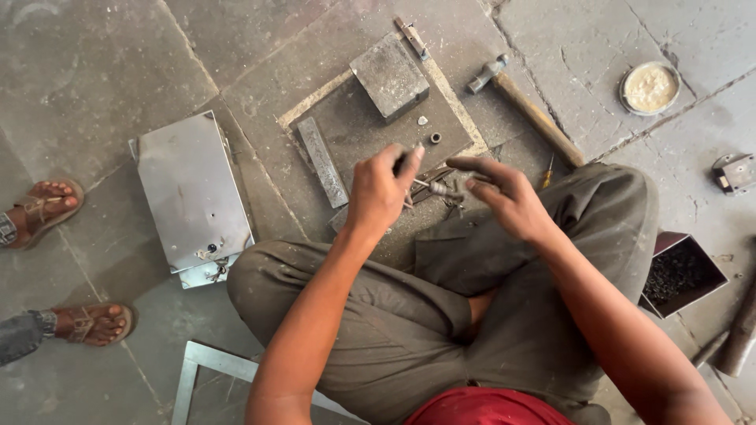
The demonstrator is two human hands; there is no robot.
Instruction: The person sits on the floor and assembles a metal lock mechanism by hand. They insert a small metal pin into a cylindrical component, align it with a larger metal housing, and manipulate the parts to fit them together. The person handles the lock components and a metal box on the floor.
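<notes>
- Metal pin (441,189): pinched between right hand (504,197) fingertips.
- Left hand (379,189): fingers curled around a small dark part; exact grip unclear.
- Hammer (524,102): on the floor, beyond both hands.

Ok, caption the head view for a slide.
Seated cross-legged on stone floor, left hand and right hand work small metal parts; hammer nearby.

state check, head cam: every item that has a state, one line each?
left hand: closed on a small dark tool
right hand: fingers pinching a small metal part
hammer: lying flat, untouched
round tin: open, pale contents
small box: open, dark bits inside
steel block: resting on floor plate
</notes>
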